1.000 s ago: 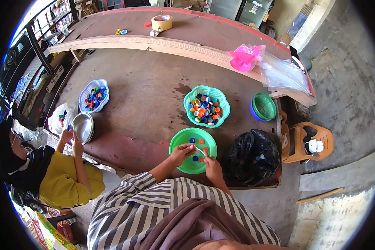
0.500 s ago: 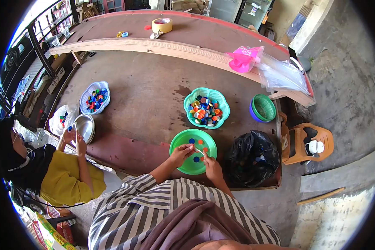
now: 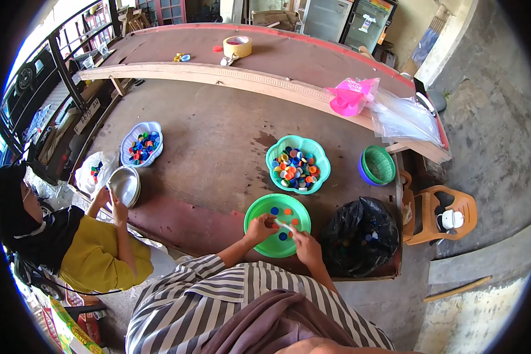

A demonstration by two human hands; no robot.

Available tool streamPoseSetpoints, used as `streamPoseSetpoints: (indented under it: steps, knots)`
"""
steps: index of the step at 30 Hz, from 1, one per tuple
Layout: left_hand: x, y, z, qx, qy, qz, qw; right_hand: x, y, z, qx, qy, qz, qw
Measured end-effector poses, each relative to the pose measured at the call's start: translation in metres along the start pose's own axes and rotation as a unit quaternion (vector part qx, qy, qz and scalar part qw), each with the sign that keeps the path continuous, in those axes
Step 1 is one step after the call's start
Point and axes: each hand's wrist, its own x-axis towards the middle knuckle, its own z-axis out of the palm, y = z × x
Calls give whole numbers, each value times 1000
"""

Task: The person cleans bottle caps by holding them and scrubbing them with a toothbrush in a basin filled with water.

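Note:
Over the round green basin (image 3: 255, 206), my left hand (image 3: 261, 229) is closed on a small orange cap (image 3: 275, 226). My right hand (image 3: 306, 246) is closed round a thin white tool (image 3: 285, 225), whose tip points toward that cap. Several blue and orange caps lie apart on the basin's bottom. Just behind the basin is a scalloped turquoise bowl (image 3: 321, 162) full of mixed caps. To the right of my right hand lies a black plastic bag (image 3: 360, 239) with caps inside.
At the left, a co-worker (image 3: 100, 251) handles something small beside metal bowls (image 3: 134, 187), a clear bag (image 3: 91, 171) and a lavender bowl (image 3: 158, 154) of caps. Nested baskets (image 3: 379, 165) stand right. A wooden beam (image 3: 218, 74) crosses the table; tape (image 3: 238, 46) and a pink bag (image 3: 353, 97) lie farther back.
The view has tilted, so the table and bowls appear lower. The white tool and orange cap show more clearly between my hands, which stay over the basin.

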Motion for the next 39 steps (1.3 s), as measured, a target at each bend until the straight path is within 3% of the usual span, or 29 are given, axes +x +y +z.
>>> streamPoseSetpoints:
  steps: [2,7,9,13,16,18,22,25,29,31,34,39]
  knots:
    - [1,3,-2,64,-3,-4,998,1,8,9,11,-7,5,1000]
    - [-1,1,3,-31,-6,-29,999,3,8,8,-28,21,42,998]
    - [0,-4,1,-59,-26,-47,997,-2,8,14,11,-11,-54,998]
    - [-2,-10,5,-96,-24,-75,992,4,15,7,-47,-17,22,998]
    - [-1,-9,4,-166,-41,-133,976,4,8,7,0,38,46,998]
    - [-1,-7,1,-166,-53,-113,978,1,5,8,-7,-26,-36,999]
    - [-2,-4,6,-205,-48,-90,973,6,5,3,-12,-32,25,999]
    - [-1,-5,3,-114,-31,-124,985,3,-6,5,19,-13,-47,999]
    - [1,-26,7,-166,-46,-85,981,1,9,5,-14,-24,6,1000]
    - [-1,-11,6,-181,-21,-108,977,6,13,1,-9,40,42,998]
    - [0,-8,5,-100,-17,-120,988,1,5,-3,33,-27,-15,999]
    - [0,4,7,-138,-34,-118,983,4,15,-4,-4,11,7,1000]
